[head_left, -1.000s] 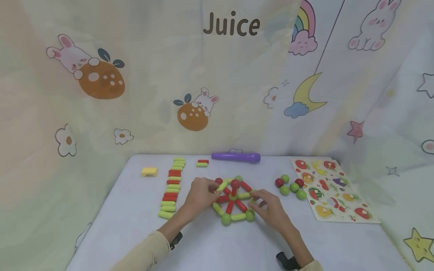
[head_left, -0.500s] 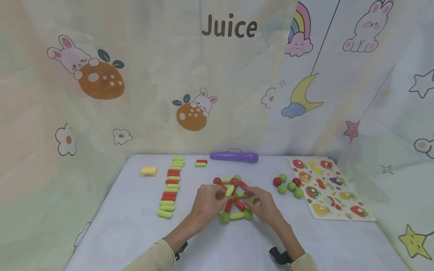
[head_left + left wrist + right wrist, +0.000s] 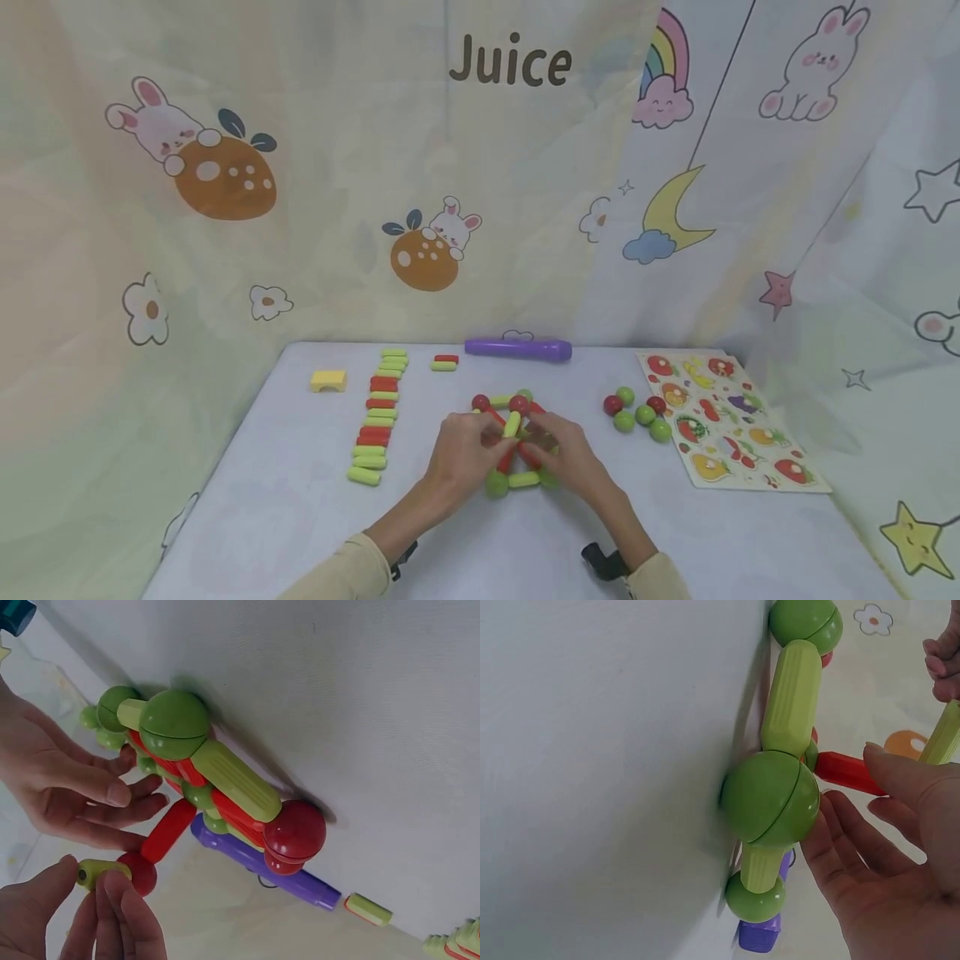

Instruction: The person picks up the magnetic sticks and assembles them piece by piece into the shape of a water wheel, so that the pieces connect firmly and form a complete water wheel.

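Two hands work on a rod-and-ball frame at the middle of the white counter (image 3: 300, 500).

From the left: a yellow block (image 3: 328, 381), a row of red and green rods (image 3: 378, 412), a purple plastic tube (image 3: 517, 349) behind, loose red and green balls (image 3: 637, 410), then a fruit puzzle board (image 3: 731, 421). The left hand (image 3: 465, 454) pinches a yellow-green plastic rod (image 3: 512, 423) upright over the red-and-green rod-and-ball frame (image 3: 517, 477); the right hand (image 3: 566, 454), fingers loosely bent, touches a red rod (image 3: 847, 771) of the frame, hiding its middle.

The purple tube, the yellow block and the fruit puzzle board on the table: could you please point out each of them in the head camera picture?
purple tube (image 3: 517, 349), head view, middle of its body.
yellow block (image 3: 328, 381), head view, centre of its top face.
fruit puzzle board (image 3: 780, 442), head view, bare part near its right edge.
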A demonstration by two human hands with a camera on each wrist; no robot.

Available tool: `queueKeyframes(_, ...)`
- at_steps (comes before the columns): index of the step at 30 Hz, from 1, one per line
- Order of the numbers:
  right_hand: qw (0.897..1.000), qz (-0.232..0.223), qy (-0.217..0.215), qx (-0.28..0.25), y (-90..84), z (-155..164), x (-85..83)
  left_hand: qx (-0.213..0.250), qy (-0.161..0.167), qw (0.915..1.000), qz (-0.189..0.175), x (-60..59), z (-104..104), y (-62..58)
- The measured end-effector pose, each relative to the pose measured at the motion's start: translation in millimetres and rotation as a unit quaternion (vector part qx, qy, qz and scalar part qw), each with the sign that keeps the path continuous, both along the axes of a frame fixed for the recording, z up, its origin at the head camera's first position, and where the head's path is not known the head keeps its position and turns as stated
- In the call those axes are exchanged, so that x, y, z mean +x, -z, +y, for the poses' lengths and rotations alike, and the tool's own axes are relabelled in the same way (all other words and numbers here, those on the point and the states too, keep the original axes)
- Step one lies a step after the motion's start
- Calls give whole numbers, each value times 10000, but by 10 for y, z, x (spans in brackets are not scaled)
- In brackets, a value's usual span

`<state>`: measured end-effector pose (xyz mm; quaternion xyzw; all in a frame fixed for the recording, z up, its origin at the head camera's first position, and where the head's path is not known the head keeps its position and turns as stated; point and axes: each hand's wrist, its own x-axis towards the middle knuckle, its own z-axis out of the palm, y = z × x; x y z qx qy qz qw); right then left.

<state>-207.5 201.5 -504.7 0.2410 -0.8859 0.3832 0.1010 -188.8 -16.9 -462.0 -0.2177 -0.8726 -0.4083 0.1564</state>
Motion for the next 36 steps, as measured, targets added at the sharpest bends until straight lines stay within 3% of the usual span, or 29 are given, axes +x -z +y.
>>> queueKeyframes(8, 10000, -44, 14, 63, 10, -56, -21, -8, -22, 9998, 188, 10, 32, 15)
queueKeyframes(13, 9995, -109, 241, 147, -19, 160, -35, 140, 174, 9997, -12, 7, -58, -11)
queueKeyframes(16, 9962, 217, 729, 422, -80, 462, -66, 121, 274, 9991, -310, -39, -183, 6)
queueKeyframes(19, 9850, 645, 1339, 873, -134, 783, -121, -275, 143, 9978, -586, -132, -318, 81)
queueKeyframes(23, 9707, 447, 1888, 1418, -137, 1088, -191, -976, -189, 9918, -806, -381, -456, 238)
queueKeyframes(28, 9648, -6, 1992, 1718, -54, 1233, -239, -1773, -610, 9793, -761, -941, -576, 375)
queueKeyframes(31, 9666, 61, 1909, 1707, -2, 1227, -227, -2315, -834, 9668, -685, -1247, -636, 392)
queueKeyframes(36, 9656, -12, 1937, 1735, 57, 1208, -207, -3270, -1000, 9372, -686, -1551, -646, 399)
